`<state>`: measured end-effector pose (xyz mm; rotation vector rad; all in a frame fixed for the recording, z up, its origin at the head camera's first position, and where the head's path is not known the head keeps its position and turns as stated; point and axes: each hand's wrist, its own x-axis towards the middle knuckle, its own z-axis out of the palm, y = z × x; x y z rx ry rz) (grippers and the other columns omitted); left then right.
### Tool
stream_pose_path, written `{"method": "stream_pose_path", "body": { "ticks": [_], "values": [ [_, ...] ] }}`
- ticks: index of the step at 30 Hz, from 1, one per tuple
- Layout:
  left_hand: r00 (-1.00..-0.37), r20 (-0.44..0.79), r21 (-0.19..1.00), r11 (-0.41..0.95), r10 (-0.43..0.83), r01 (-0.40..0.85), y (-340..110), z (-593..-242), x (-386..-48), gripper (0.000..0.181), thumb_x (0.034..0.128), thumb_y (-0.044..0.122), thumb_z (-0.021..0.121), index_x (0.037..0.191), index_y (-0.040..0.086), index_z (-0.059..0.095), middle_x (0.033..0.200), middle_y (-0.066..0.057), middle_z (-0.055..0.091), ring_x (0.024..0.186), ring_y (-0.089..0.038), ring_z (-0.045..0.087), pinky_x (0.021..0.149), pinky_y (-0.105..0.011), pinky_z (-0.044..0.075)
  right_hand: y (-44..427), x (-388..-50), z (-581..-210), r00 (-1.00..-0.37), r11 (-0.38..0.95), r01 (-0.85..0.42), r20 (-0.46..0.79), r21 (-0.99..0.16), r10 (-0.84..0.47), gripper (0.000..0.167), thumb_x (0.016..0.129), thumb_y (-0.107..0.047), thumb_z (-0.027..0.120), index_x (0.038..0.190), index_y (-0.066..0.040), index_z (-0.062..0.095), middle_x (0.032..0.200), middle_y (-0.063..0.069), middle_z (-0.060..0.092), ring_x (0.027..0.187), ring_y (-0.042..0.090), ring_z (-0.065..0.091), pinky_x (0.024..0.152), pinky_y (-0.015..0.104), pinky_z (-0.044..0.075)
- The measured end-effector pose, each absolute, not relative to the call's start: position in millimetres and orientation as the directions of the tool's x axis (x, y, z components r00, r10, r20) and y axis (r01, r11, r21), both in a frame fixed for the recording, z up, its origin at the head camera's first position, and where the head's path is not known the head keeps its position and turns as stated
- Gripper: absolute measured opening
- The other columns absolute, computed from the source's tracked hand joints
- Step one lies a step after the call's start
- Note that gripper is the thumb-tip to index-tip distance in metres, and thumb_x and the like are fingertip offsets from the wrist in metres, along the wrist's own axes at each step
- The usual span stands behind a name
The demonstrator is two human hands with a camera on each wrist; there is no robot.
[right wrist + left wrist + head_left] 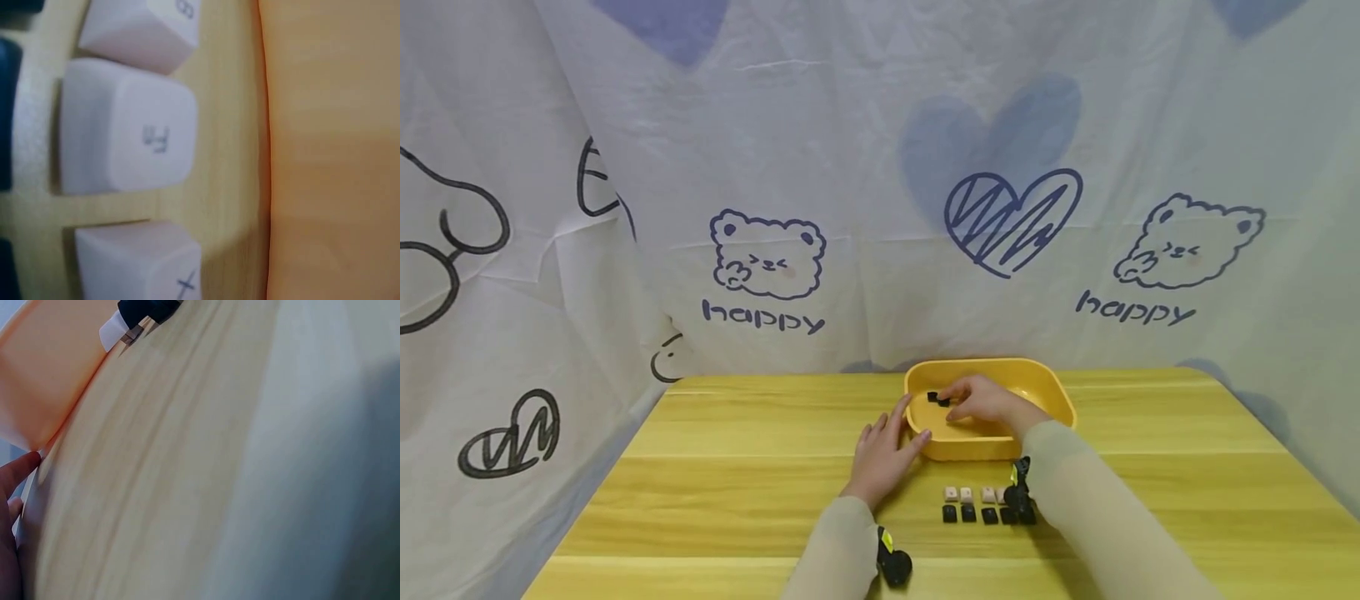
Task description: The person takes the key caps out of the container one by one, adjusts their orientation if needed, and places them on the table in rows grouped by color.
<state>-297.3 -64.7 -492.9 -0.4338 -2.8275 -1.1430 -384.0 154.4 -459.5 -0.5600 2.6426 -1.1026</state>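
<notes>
A yellow plastic basin (981,450) stands at the back of the table, with black keycaps (932,397) lying inside at its left. My right hand (985,400) reaches over the front rim into it, thumb and forefinger apart beside these keycaps. At the basin's front left corner, my left hand (880,458) rests with spread fingers against the outer wall. The left wrist view shows a fingertip at the lower edge of the basin (50,369). White keycaps (150,128) with printed letters fill the right wrist view, while the right hand itself is out of that frame.
In front of the basin, a row of white keycaps (951,493) lies behind a row of black keycaps (950,514), partly hidden by the right wrist camera (1019,500). A printed cloth (880,208) hangs behind the wooden table (737,483).
</notes>
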Motion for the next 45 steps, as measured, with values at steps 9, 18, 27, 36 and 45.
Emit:
{"method": "stream_pose_path", "body": {
  "ticks": [9,18,27,36,45],
  "values": [
    [-0.958,0.170,0.670,0.686,0.230,0.283,-68,-492,-297,0.071,0.0950,0.063,0.045,0.155,0.031,0.024,0.150,-0.006,0.042,0.139,-0.037,0.032,0.116,-0.053,0.012,151,-383,-462,-0.901,0.625,-0.273,-0.033,-0.731,-0.432,0.029,0.080,-0.002,0.075,0.109,-0.003,0.073,0.110,0.008,0.068,0.096,0.021,0.059,0.090,0.041,0.049],
    [-0.957,0.169,0.665,0.690,0.235,0.287,-68,-491,-298,0.073,0.0943,0.065,0.043,0.156,0.031,0.022,0.149,-0.005,0.044,0.140,-0.037,0.032,0.116,-0.052,0.012,152,-384,-459,-0.889,0.597,-0.280,-0.032,-0.751,-0.457,0.024,0.083,0.003,0.072,0.107,0.001,0.073,0.105,0.009,0.069,0.098,0.023,0.061,0.092,0.043,0.049],
    [-0.959,0.168,0.669,0.688,0.229,0.282,-67,-491,-299,0.071,0.0957,0.061,0.045,0.156,0.032,0.022,0.149,-0.004,0.045,0.140,-0.036,0.031,0.116,-0.051,0.010,150,-381,-455,-0.901,0.640,-0.271,-0.045,-0.719,-0.431,0.023,0.084,-0.003,0.072,0.107,-0.001,0.074,0.102,0.007,0.070,0.089,0.017,0.059,0.084,0.036,0.050],
    [-0.955,0.179,0.669,0.682,0.237,0.295,-66,-495,-295,0.072,0.0948,0.065,0.043,0.156,0.030,0.024,0.149,-0.007,0.044,0.139,-0.037,0.032,0.116,-0.052,0.012,152,-368,-447,-0.909,0.621,-0.283,-0.003,-0.731,-0.417,0.023,0.083,-0.005,0.072,0.105,0.001,0.071,0.092,0.005,0.065,0.080,0.017,0.054,0.073,0.033,0.048],
    [-0.957,0.176,0.663,0.690,0.232,0.290,-65,-495,-300,0.072,0.0943,0.066,0.041,0.156,0.033,0.022,0.149,-0.005,0.043,0.140,-0.036,0.031,0.116,-0.051,0.010,165,-365,-431,-0.871,0.554,-0.377,0.081,-0.742,-0.484,0.021,0.086,-0.004,0.070,0.105,0.003,0.070,0.095,0.005,0.070,0.088,0.019,0.062,0.082,0.036,0.053]
  ]
}}
